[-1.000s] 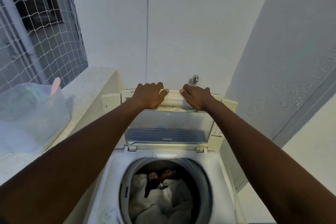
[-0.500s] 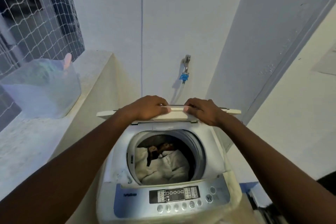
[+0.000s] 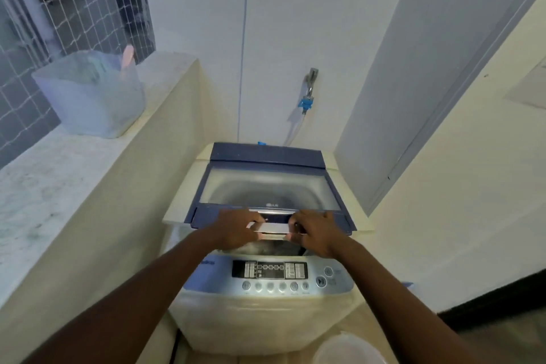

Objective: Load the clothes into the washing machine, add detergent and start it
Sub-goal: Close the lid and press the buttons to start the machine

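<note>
Both hands hold the lid's silver handle (image 3: 271, 223), which runs left to right: left hand (image 3: 236, 229) and right hand (image 3: 317, 232) curl their fingers around its ends. The lid (image 3: 266, 186) is nearly flat on the washing machine (image 3: 266, 316) (a small gap shows). The buttons (image 3: 274, 286) sit just nearer, below both hands alike.

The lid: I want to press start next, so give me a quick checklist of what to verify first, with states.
1. Lid fully shut: not ok, front edge is raised, gap below.
2. Left hand and right hand clear of the gap: not ok, both grip the lid handle.
3. Clothes inside: cannot tell, drum hidden.
4. Detergent added: cannot tell.
5. Control panel reachable: ok, unobstructed.
6. Tap hose attached: ok.
</note>
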